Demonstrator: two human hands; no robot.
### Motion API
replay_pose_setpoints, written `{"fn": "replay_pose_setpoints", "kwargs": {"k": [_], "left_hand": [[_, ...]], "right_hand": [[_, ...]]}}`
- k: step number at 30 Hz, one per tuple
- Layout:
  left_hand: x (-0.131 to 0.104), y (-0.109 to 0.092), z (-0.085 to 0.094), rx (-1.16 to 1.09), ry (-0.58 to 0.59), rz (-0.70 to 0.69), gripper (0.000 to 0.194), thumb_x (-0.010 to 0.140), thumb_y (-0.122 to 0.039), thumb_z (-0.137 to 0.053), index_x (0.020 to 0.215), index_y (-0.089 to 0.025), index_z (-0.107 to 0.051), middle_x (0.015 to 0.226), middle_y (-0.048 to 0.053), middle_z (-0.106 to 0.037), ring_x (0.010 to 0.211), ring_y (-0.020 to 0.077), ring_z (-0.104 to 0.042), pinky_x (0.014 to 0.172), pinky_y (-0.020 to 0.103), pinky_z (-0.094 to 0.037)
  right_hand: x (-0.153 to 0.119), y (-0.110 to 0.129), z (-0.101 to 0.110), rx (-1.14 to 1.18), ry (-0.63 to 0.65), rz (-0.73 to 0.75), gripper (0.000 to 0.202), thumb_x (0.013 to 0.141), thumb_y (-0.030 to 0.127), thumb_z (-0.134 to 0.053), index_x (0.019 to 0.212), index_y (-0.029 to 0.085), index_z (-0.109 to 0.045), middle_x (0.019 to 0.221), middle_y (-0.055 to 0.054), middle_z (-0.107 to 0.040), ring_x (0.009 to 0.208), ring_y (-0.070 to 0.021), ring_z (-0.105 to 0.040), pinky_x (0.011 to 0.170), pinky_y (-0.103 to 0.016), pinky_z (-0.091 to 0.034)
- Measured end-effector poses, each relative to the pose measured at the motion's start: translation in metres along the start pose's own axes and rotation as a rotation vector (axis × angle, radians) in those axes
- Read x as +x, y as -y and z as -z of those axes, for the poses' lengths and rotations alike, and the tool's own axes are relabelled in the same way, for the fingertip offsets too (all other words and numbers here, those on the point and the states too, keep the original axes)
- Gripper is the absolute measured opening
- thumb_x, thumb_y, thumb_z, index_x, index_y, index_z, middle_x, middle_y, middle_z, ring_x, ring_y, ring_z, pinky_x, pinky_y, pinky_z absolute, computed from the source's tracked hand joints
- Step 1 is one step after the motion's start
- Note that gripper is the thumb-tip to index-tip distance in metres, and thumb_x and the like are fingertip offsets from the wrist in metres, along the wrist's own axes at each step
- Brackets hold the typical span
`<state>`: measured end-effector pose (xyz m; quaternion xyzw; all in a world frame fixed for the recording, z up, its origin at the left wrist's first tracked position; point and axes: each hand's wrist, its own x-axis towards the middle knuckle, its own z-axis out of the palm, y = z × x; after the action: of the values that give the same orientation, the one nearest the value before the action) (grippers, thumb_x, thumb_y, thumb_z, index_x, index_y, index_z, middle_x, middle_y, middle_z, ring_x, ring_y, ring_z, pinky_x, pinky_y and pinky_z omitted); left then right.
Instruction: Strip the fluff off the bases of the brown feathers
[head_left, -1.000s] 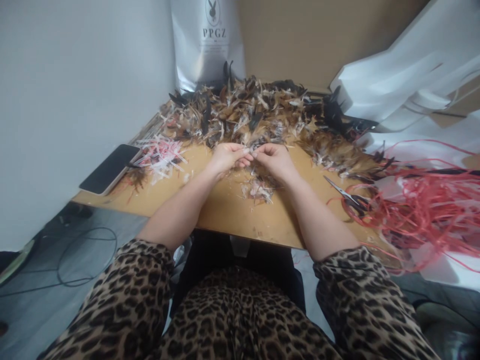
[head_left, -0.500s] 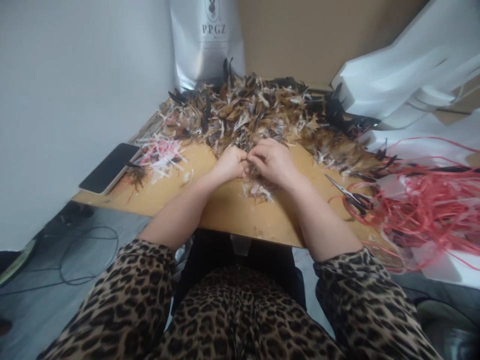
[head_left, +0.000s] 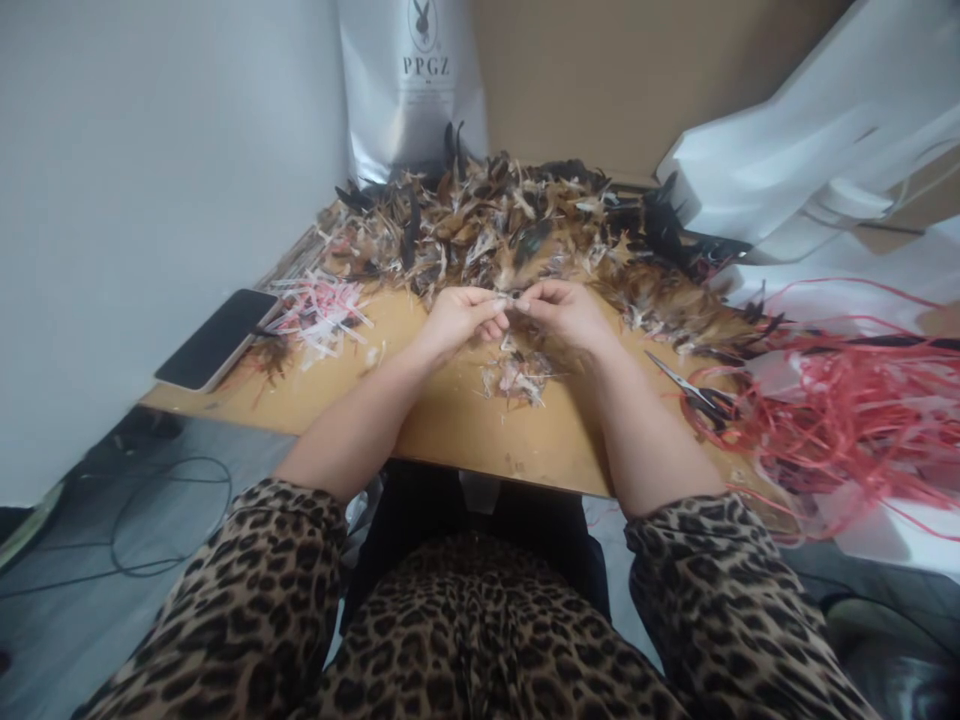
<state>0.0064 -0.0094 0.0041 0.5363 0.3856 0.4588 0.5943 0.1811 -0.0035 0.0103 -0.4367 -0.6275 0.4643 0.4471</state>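
Observation:
My left hand [head_left: 465, 322] and my right hand [head_left: 564, 312] meet over the middle of the board, thumbs and forefingers pinched tip to tip. Between them they grip a brown-and-black feather [head_left: 529, 258] by its pale quill end, its vane fanning up away from me. Whether it is one feather or a small bunch is hard to tell. Just beyond the fingers lies a heap of brown, black and white feathers [head_left: 450, 215]. Below my hands sits a small clump of pale fluff and quill bits [head_left: 521, 378] on the wooden board [head_left: 450, 415].
At left are a phone [head_left: 217, 338] and a pile of pink and white strips [head_left: 322, 310]. Dark-handled scissors [head_left: 701, 395] lie at right, beside tangled red plastic string [head_left: 862, 420]. A silver bag [head_left: 416, 110] stands behind the heap. White sheeting [head_left: 780, 150] hangs at far right.
My hands have drawn slightly apart, and the quill end now shows between the fingertips. The feather's vane has come into plain sight above them.

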Motion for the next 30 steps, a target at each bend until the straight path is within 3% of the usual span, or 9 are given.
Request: {"fn": "replay_pose_setpoints", "kwargs": {"k": [4,8,16,19,22,26,28,30], "left_hand": [[0.004,0.003,0.004,-0.063,-0.089,0.165,0.012,0.079,-0.019,-0.065,0.072,-0.008,-0.064,0.058,0.002,-0.065,0.044,0.0034,-0.055,0.046,0.014,-0.042],[0.002,0.001,0.002,0.074,-0.103,0.175,0.015,0.08,-0.011,-0.06,0.066,-0.008,-0.061,0.056,0.002,-0.064,0.044,0.0051,-0.056,0.045,0.015,-0.043],[0.003,0.008,0.004,0.427,-0.042,0.093,0.022,0.082,-0.01,-0.052,0.062,-0.01,-0.061,0.051,0.001,-0.06,0.042,0.0059,-0.055,0.045,0.016,-0.043],[0.002,0.013,0.008,0.627,0.077,-0.032,0.024,0.08,-0.011,-0.055,0.056,-0.011,-0.061,0.049,0.001,-0.06,0.042,0.006,-0.055,0.044,0.015,-0.041],[-0.003,0.009,0.009,0.622,0.25,-0.049,0.02,0.078,-0.012,-0.059,0.058,-0.011,-0.063,0.049,0.002,-0.06,0.043,0.0059,-0.056,0.046,0.014,-0.042],[-0.009,-0.003,0.006,0.346,0.486,0.085,0.016,0.078,-0.02,-0.064,0.067,-0.009,-0.069,0.058,0.006,-0.066,0.048,0.0084,-0.06,0.048,0.018,-0.047],[-0.01,-0.005,0.005,0.204,0.471,0.101,0.017,0.076,-0.024,-0.068,0.07,-0.009,-0.069,0.059,0.006,-0.066,0.048,0.0076,-0.059,0.048,0.017,-0.046],[-0.009,-0.005,0.005,0.052,0.377,0.127,0.016,0.075,-0.025,-0.07,0.075,-0.009,-0.07,0.059,0.004,-0.066,0.046,0.0057,-0.057,0.046,0.015,-0.043]], "right_hand": [[-0.002,0.001,-0.014,-0.275,-0.072,0.186,0.017,0.073,0.033,-0.067,0.069,0.017,-0.065,0.068,0.0,-0.062,0.065,-0.0124,-0.052,0.066,-0.027,-0.042],[-0.005,0.003,-0.019,-0.536,-0.082,0.391,0.014,0.078,0.026,-0.059,0.069,0.018,-0.066,0.074,-0.003,-0.061,0.073,-0.0151,-0.053,0.072,-0.03,-0.041],[-0.011,0.007,-0.026,-0.8,-0.023,0.427,0.018,0.083,0.024,-0.053,0.072,0.018,-0.065,0.078,-0.005,-0.06,0.078,-0.0182,-0.053,0.072,-0.031,-0.04],[-0.011,0.013,-0.024,-0.896,0.0,0.423,0.014,0.08,0.023,-0.057,0.07,0.018,-0.066,0.08,-0.007,-0.061,0.083,-0.0208,-0.053,0.075,-0.034,-0.039],[-0.009,0.016,-0.009,-0.745,0.093,0.338,0.012,0.074,0.025,-0.063,0.065,0.017,-0.065,0.074,-0.005,-0.062,0.076,-0.0184,-0.054,0.074,-0.033,-0.041],[-0.004,0.011,0.014,-0.258,0.264,0.003,0.023,0.067,0.039,-0.071,0.066,0.016,-0.067,0.065,-0.003,-0.065,0.061,-0.0143,-0.055,0.061,-0.029,-0.044],[-0.003,0.007,0.016,-0.116,0.26,-0.067,0.026,0.062,0.042,-0.074,0.064,0.017,-0.066,0.065,-0.003,-0.066,0.06,-0.0147,-0.057,0.06,-0.029,-0.045],[-0.003,0.003,0.011,-0.034,0.19,-0.061,0.029,0.061,0.044,-0.077,0.062,0.017,-0.065,0.065,-0.003,-0.067,0.061,-0.0148,-0.058,0.06,-0.028,-0.046]]}}
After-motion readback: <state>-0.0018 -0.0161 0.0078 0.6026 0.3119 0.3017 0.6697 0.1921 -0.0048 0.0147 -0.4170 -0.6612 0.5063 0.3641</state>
